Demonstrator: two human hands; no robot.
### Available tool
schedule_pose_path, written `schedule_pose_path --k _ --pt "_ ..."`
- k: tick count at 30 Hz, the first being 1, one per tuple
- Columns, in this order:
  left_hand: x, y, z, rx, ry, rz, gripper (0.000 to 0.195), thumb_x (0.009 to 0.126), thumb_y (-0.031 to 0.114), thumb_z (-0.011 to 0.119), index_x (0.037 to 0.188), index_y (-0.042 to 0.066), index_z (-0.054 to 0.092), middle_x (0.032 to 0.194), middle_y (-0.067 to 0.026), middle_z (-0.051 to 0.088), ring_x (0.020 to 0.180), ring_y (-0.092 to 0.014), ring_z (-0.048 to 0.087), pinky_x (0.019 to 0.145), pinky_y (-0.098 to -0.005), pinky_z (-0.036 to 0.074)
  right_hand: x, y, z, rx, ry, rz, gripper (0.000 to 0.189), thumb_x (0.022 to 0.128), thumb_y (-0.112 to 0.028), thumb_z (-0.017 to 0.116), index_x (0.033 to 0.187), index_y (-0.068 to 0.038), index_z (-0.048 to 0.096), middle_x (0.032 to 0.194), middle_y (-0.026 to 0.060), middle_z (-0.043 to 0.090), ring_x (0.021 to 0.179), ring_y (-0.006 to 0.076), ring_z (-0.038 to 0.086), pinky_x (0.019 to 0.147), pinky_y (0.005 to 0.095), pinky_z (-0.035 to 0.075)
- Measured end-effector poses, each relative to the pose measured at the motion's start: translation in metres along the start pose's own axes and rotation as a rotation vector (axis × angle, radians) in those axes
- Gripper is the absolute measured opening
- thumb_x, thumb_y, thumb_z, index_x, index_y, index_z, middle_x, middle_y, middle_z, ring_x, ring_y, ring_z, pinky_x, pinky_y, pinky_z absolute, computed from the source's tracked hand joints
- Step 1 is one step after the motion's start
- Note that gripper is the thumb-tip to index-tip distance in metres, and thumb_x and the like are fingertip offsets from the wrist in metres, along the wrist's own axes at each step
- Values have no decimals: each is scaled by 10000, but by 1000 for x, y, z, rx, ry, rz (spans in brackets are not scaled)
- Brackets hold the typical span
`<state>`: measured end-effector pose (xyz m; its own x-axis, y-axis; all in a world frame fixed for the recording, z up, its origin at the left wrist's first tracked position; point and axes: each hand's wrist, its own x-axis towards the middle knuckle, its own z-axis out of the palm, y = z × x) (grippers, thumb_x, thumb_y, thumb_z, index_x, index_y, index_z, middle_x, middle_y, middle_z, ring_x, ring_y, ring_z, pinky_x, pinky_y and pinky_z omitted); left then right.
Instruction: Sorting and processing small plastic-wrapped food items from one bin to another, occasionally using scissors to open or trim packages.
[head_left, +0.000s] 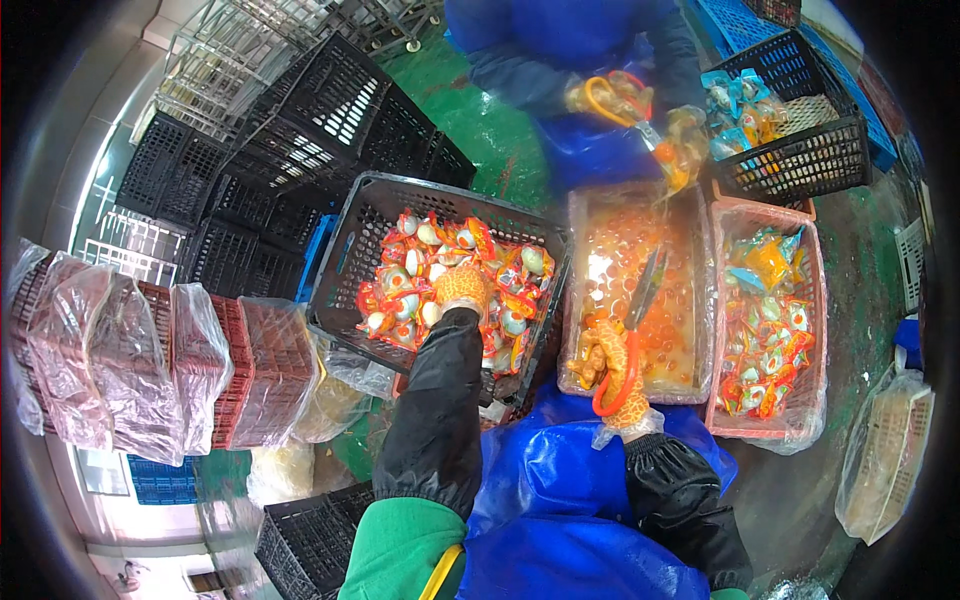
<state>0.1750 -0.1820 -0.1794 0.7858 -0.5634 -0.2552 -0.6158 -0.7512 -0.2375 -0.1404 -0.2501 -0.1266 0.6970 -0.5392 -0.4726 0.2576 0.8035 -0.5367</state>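
Observation:
My left hand (459, 285), in a patterned glove, reaches down among the wrapped eggs (405, 281) in a black plastic crate (442, 196); whether its fingers hold one is hidden. Scissors with orange handles (646, 289) are in my right hand (619, 375), gloved alike, their blades pointing up and away. This hand is over the near left part of a plastic-lined tray (577, 300) of cloudy liquid with many orange yolks (675, 330). Right of the tray stands a pink crate (814, 300) with more packets, some torn or crumpled.
Opposite, a co-worker (555, 45) in a blue apron holds orange-handled scissors (611, 101) and a dripping packet (671, 169) over the tray's far end. Another black crate (802, 157) holds blue packets. Stacked black crates (315, 112) and plastic-wrapped red crates (232, 367) stand to the left.

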Motion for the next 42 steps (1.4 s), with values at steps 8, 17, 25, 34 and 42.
schedule_pose_path --k 8,17,25,34,42 --pt "-66 -36 -24 -993 368 24 422 890 383 634 1118 28 629 907 -189 660 832 -322 629 706 -417 482 -14 7 5 -216 51 -99 240 950 -321 648 986 -94 579 652 -12 535 477 93 499 439 260 437" --pt "-139 49 -37 -1773 82 -44 404 930 255 653 1229 -5 577 981 -104 665 878 -235 650 701 -345 524 -26 3 3 -1539 -44 -202 536 894 -566 547 978 -39 600 891 258 665 876 438 654 748 532 494" --pt "-138 32 -47 -2404 31 -107 329 1025 269 505 1244 33 568 1133 -78 639 977 -192 621 825 -331 527 -24 -2 -8 -1440 -201 -150 524 907 -514 546 1072 -18 593 1011 268 665 971 442 641 835 518 490" --pt "-176 56 -88 -1139 379 257 342 945 256 616 1151 -16 643 1034 -146 684 911 -240 652 752 -365 507 2 25 -35 -1477 -421 -382 508 918 -484 576 1216 -75 611 1003 253 623 925 431 613 782 484 484" --pt "-173 62 -101 -1376 250 329 316 960 255 613 1116 -15 661 979 -78 705 873 -148 640 739 -320 507 3 42 -28 -1253 -181 -120 487 903 -460 596 1022 13 599 829 198 603 799 350 608 714 453 486"
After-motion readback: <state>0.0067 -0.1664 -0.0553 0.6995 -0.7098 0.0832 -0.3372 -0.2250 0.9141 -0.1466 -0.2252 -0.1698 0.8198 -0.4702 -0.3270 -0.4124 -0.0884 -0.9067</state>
